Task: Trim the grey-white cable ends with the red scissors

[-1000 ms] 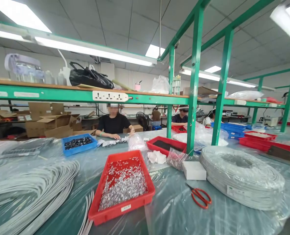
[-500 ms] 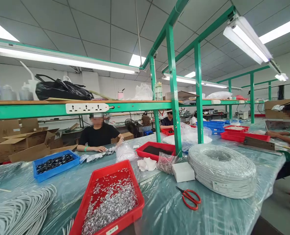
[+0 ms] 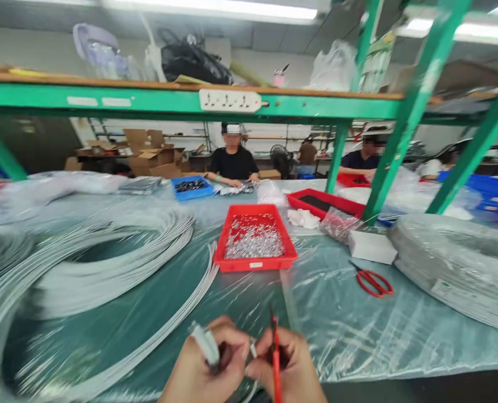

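My left hand (image 3: pixel 211 364) is closed, its thumb and fingertips around a thin white cable end (image 3: pixel 253 349) at the bottom centre. A grey-white object, blurred, sticks up from the same hand. Close beside it, my right hand (image 3: pixel 289 366) has closed fingers at the other side of the cable end and holds a red-handled tool (image 3: pixel 276 358) pointing up. Beyond both hands sits a red tray (image 3: pixel 255 264) of small shiny metal parts. A bundle of white cables (image 3: pixel 165 336) curves along the left.
Red-handled scissors (image 3: pixel 374 281), a white box (image 3: pixel 372 247) and a big cable coil (image 3: pixel 454 280) lie at right. Behind are a blue tray (image 3: pixel 193 193) and another red tray (image 3: pixel 324 202). Green posts (image 3: pixel 408 123) rise from the table. A person (image 3: pixel 233 162) sits opposite.
The view has swung down and to the left. Both my hands, with the red-handled tool and cable end, now show at the bottom. More of the left cable coils is visible.
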Action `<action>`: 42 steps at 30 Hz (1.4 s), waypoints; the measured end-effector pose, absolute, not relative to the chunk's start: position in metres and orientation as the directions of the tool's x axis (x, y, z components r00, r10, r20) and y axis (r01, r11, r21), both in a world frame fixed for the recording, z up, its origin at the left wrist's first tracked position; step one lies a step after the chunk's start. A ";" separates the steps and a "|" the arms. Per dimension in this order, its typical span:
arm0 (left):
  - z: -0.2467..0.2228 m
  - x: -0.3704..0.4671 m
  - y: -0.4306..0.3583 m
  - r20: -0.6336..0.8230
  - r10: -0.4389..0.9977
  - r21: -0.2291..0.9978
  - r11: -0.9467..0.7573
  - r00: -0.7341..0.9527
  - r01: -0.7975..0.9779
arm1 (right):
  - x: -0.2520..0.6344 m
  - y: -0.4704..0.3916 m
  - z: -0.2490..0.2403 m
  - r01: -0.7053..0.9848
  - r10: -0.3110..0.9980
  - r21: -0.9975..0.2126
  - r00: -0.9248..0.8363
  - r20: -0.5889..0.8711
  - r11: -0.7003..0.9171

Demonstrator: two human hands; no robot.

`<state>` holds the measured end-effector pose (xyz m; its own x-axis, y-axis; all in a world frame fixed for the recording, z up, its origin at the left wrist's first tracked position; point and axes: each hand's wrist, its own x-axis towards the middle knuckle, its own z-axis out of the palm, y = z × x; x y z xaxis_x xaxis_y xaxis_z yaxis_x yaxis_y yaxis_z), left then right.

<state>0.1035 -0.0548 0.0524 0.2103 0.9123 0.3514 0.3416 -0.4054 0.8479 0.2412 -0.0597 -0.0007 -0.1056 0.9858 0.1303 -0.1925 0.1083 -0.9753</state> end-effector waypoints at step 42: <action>0.043 0.095 -0.051 0.117 0.903 0.989 -0.144 0.414 0.036 | 0.243 -0.061 -0.001 -0.334 0.941 -0.943 -0.318 0.116 0.004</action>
<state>0.0946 -0.0505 0.0428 0.4145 0.9026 0.1166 0.0360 -0.1443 0.9889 0.2428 -0.0611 -0.0009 -0.3176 0.9411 0.1161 -0.3340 0.0036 -0.9426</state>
